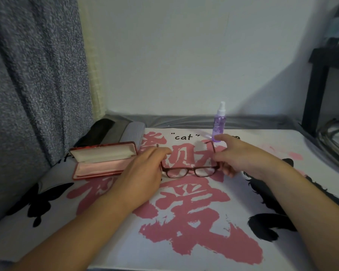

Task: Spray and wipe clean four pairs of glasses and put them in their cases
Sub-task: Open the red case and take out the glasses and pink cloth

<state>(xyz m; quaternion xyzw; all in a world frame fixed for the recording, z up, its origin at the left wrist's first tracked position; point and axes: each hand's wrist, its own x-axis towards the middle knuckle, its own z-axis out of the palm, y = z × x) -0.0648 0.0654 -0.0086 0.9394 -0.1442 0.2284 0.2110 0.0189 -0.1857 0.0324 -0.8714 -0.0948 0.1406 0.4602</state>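
At the centre of the frame both hands hold one pair of glasses (190, 171) with a dark reddish-brown frame, lenses facing the camera and temples opened out toward the wall. The left hand (145, 169) has its grip pressed together on the left end of the frame, thumb and fingers pinching near the hinge, the palm hiding the contact itself. The right hand (241, 159) pinches the right end in the same way, lower fingers curled under the corner, while its index finger points out toward the top of the frame, close to the foot of the spray bottle (219, 124). That bottle, clear purple with a white nozzle, stands upright just above the right hand.

Left of the glasses, an open case (104, 161) lies with its red shell and pale pink lining exposed, lid tipped back. Behind it, toward the upper left, dark and grey cases (114, 133) lie side by side.

The tabletop (282, 241) is covered by a white mat printed with large pink characters, black cat shapes and the word "cat". A speckled grey curtain (33, 85) hangs on the left; a plain pale wall (184, 55) stands behind; a dark shelf frame (317, 85) shows at the right edge.
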